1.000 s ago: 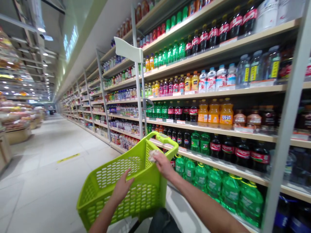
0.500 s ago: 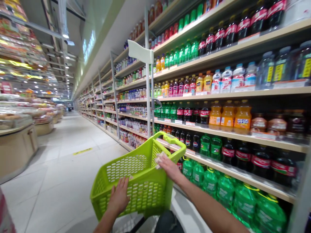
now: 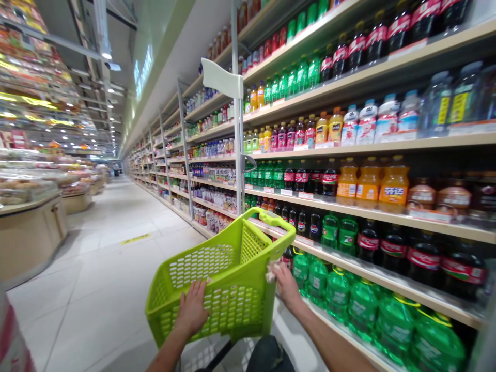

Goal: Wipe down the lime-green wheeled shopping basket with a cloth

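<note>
My left hand [image 3: 192, 307] lies flat, fingers spread, on the near wall of the green basket [image 3: 232, 305], steadying it beside the drink shelves [image 3: 349, 206]. My right hand [image 3: 287, 285] pinches what may be crumpled paper [image 3: 270, 273] at its right corner.

The basket [image 3: 228, 289] is bright lime green, with rows of little holes all over its sides. The scrap [image 3: 270, 272] in the right hand [image 3: 287, 285] is white. On the low shelf the big bottles [image 3: 349, 297] are green with green labels. Above them the cola bottles [image 3: 391, 245] are almost black with red labels. The juice bottles [image 3: 368, 182] are orange. The floor [image 3: 96, 268] is pale grey, with one yellow stripe [image 3: 135, 238]. The sign [image 3: 220, 80] is white.
</note>
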The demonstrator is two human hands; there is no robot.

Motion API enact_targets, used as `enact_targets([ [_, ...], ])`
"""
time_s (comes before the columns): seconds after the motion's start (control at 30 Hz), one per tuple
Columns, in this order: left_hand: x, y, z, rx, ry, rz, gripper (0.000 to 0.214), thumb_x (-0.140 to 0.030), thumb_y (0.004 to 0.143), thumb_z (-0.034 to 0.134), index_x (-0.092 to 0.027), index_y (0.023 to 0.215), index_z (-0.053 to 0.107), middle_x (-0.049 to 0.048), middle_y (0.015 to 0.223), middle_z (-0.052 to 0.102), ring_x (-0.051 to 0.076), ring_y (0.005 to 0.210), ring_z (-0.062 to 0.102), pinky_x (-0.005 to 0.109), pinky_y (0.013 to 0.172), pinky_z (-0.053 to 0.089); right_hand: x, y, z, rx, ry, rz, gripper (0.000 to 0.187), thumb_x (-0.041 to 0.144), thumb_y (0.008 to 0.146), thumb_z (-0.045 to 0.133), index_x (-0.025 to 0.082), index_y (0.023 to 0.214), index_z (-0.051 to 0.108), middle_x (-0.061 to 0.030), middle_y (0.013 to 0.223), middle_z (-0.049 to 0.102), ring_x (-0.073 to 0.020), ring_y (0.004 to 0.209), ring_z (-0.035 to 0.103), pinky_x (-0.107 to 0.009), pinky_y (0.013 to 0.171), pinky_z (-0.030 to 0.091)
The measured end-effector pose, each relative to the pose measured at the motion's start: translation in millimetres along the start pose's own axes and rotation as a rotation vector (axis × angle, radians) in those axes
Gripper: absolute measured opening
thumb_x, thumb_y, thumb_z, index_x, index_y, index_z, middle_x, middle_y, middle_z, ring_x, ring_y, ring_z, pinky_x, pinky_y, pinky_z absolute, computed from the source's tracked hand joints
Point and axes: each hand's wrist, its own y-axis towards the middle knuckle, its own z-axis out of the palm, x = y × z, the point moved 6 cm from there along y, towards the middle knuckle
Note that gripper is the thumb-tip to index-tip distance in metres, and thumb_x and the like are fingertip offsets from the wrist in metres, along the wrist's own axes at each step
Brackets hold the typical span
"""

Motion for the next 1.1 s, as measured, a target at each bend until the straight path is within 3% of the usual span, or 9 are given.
enact_targets([
  [0.1,0,0,0.8,-0.005,0.005,-0.003,0.072,-0.012,0.064,0.040,-0.008,0.134,0.024,0.0110,0.145,0.018,0.024,0.133,0.011,0.046,0.106,0.013,-20,49,-51,-0.236,0.000,0.131,0.040,0.015,0.084,0.028,0.015,0.116,0.052,-0.0128,0.124,0.042,-0.0221,0.119,0.037,-0.038,0.101,0.032],
  [0.17,1,0,1.8,-0.013,-0.002,0.001,0.072,-0.011,0.064,0.040,-0.009,0.134,0.024,0.0107,0.145,0.019,0.023,0.134,0.011,0.045,0.106,0.014,-24,63,-58,-0.304,0.011,0.161,0.040,0.014,0.083,0.031,0.016,0.116,0.053,-0.0123,0.126,0.039,-0.0232,0.121,0.034,-0.040,0.102,0.030],
  [0.37,1,2,2.7,-0.022,-0.009,-0.006,0.073,-0.010,0.063,0.042,-0.008,0.134,0.024,0.0107,0.145,0.019,0.024,0.133,0.011,0.046,0.107,0.013,-1,-19,31,-0.107,0.132,0.067,0.033,0.008,0.077,0.036,0.017,0.091,0.065,-0.0114,0.100,0.054,-0.0221,0.099,0.052,-0.036,0.083,0.046],
  [0.43,1,2,2.0,-0.021,-0.014,-0.015,0.074,-0.010,0.062,0.042,-0.009,0.134,0.024,0.0101,0.145,0.019,0.024,0.134,0.011,0.046,0.107,0.013,9,-34,36,-0.054,0.169,-0.024,0.030,0.008,0.074,0.039,0.018,0.085,0.065,-0.0093,0.095,0.055,-0.0196,0.092,0.055,-0.032,0.079,0.048],
  [0.6,1,-2,-0.2,-0.018,-0.043,-0.015,0.075,-0.010,0.062,0.043,-0.010,0.135,0.024,0.0097,0.145,0.019,0.024,0.134,0.010,0.045,0.107,0.012,14,22,-32,-0.234,0.128,-0.048,0.048,0.010,0.073,0.041,0.017,0.120,0.048,-0.0113,0.112,0.051,-0.0213,0.105,0.048,-0.037,0.090,0.042],
  [0.67,0,-4,-0.4,-0.016,-0.060,-0.008,0.075,-0.010,0.062,0.043,-0.010,0.135,0.024,0.0096,0.145,0.018,0.024,0.134,0.010,0.045,0.107,0.012,17,47,-40,-0.250,0.046,-0.053,0.053,0.009,0.072,0.043,0.016,0.124,0.044,-0.0125,0.113,0.052,-0.0238,0.108,0.046,-0.042,0.093,0.039],
  [0.93,-2,-6,2.5,-0.023,-0.045,-0.001,0.077,-0.008,0.060,0.042,-0.010,0.135,0.023,0.0099,0.145,0.017,0.024,0.134,0.009,0.045,0.107,0.010,110,35,74,0.003,0.078,-0.467,0.030,0.013,0.083,0.043,0.019,0.107,0.058,-0.0107,0.115,0.057,-0.0215,0.111,0.048,-0.043,0.093,0.041],
  [1.0,3,-6,3.5,-0.039,-0.012,0.022,0.079,-0.006,0.059,0.041,-0.010,0.136,0.021,0.0089,0.145,0.016,0.023,0.134,0.009,0.044,0.107,0.011,107,39,67,0.056,0.066,-0.518,0.031,0.013,0.082,0.044,0.021,0.109,0.057,-0.0085,0.112,0.059,-0.0199,0.109,0.050,-0.041,0.095,0.040],
  [1.1,12,-7,6.2,-0.071,0.004,0.081,0.080,-0.002,0.059,0.038,-0.011,0.136,0.020,0.0068,0.145,0.018,0.020,0.134,0.010,0.039,0.108,0.012,57,59,11,0.048,0.025,-0.434,0.038,0.010,0.082,0.041,0.025,0.114,0.054,-0.0048,0.112,0.059,-0.0183,0.110,0.049,-0.041,0.099,0.037],
])
